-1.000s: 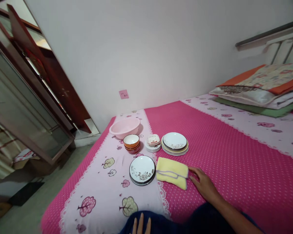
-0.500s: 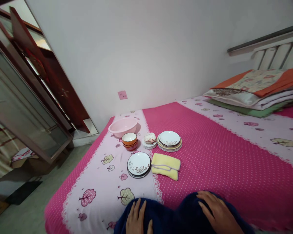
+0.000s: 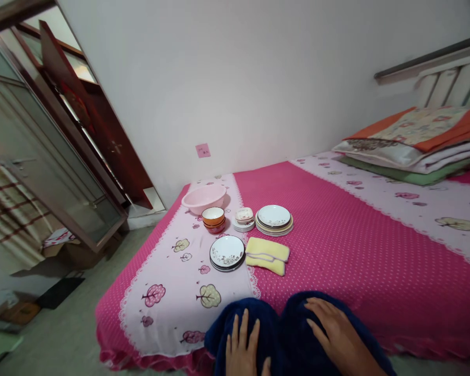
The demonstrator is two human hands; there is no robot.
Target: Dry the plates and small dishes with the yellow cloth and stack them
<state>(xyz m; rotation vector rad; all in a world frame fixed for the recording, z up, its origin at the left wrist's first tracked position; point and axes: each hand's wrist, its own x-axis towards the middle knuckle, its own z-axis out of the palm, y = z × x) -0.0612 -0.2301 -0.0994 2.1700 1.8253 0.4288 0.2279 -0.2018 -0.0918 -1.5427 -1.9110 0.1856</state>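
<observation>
head view: the left hand [image 3: 243, 344] lies open, palm down with its fingers spread, on the left knee of dark blue, soft-looking trousers [image 3: 272, 329]. the right hand [image 3: 332, 326] lies open the same way on the right knee, its fingers loosely extended. both knees are at the near edge of a bed covered with a bright pink, white-dotted sheet [image 3: 356, 261] that has pale, tree-printed bands.

beyond the knees, a folded yellow cloth with greyish edging [image 3: 267, 256] lies flat on the bed, well apart from the 2 hands. just to its left is a stack of round white plates with dark rims and a floral print [image 3: 227, 251]; whether cloth and plates touch, i cannot tell. farther off, from left to right, stand a stack of round orange and red bowls with a white interior on top [image 3: 213, 222], a small white dish with a printed pattern [image 3: 244, 213] on a stack of small round white plates [image 3: 243, 226], and a stack of larger round plates with a white, dark-rimmed plate [image 3: 274, 215] on top. a wide pale pink basin [image 3: 198, 194] sits behind the bowls, near the far wall. folded bedding in orange, white and green [image 3: 415, 141] is piled at the far right.
</observation>
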